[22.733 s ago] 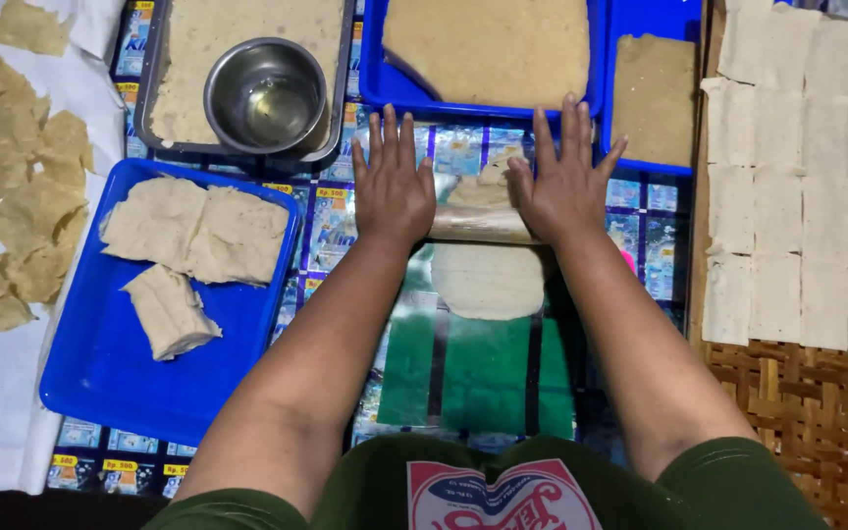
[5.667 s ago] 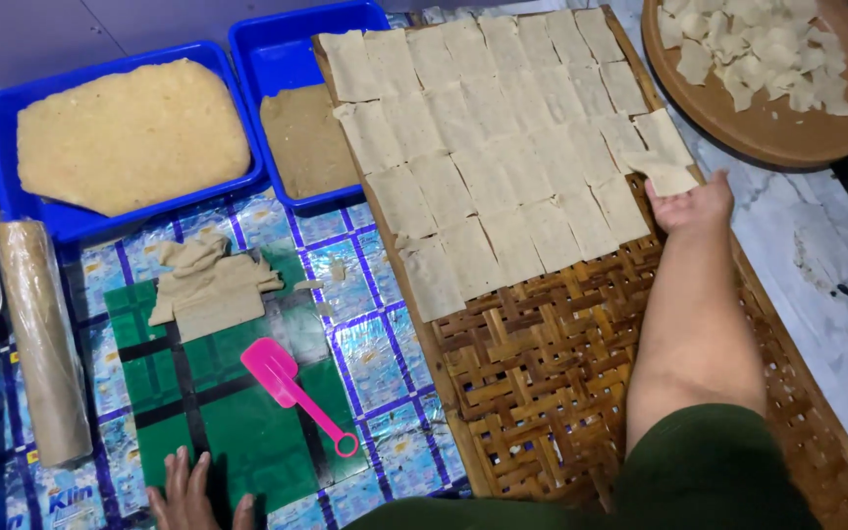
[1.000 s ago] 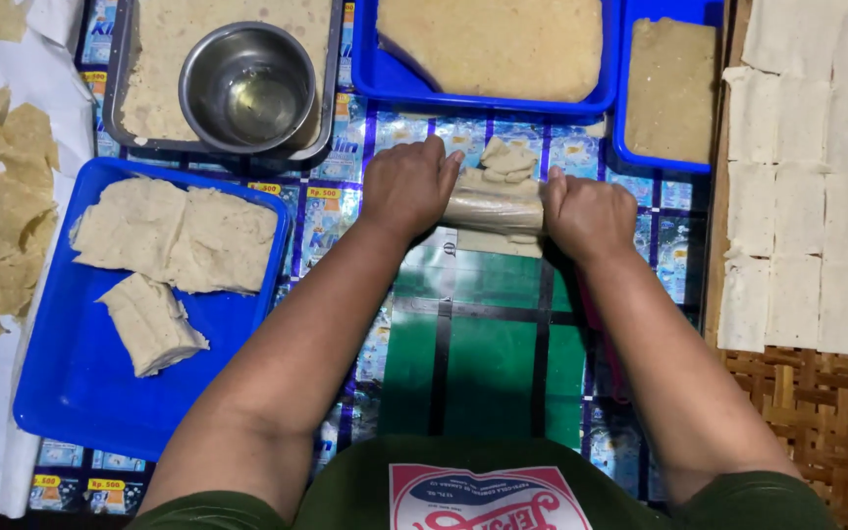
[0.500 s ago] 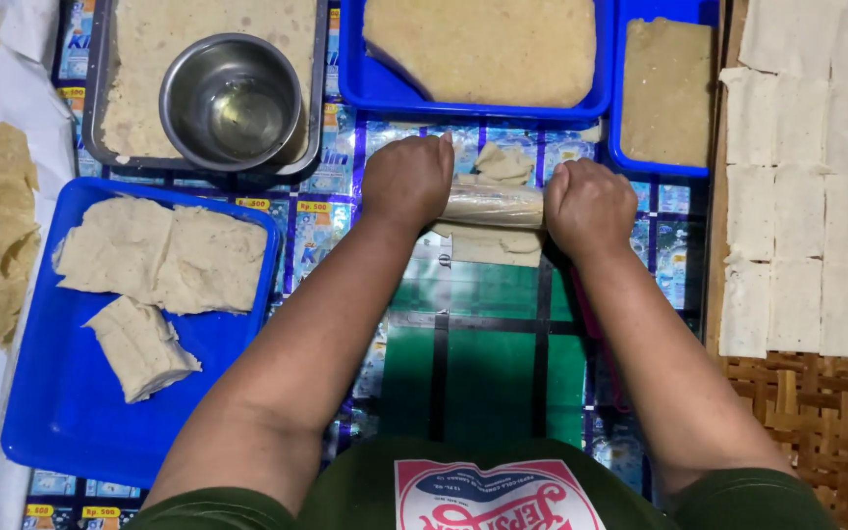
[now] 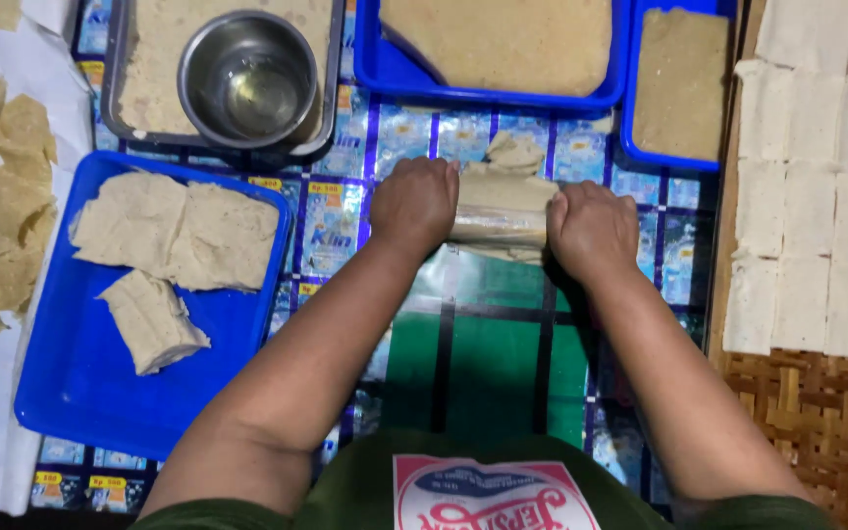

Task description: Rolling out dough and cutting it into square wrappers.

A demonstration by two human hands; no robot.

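Rolling pin point(image 5: 501, 208) — 1, gripped by left hand point(image 5: 414, 201) and right hand point(image 5: 593, 228) | blue trays point(image 5: 71, 383) — 3

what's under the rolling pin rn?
Pale dough pokes out past the far side of the rolling pin, which lies on the shiny plastic mat. Left hand and right hand cover its ends; how far the dough spreads beneath is hidden.

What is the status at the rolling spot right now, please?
Left hand and right hand closed on the ends of the rolling pin. Pin lies across flattened dough. Nothing in the way.
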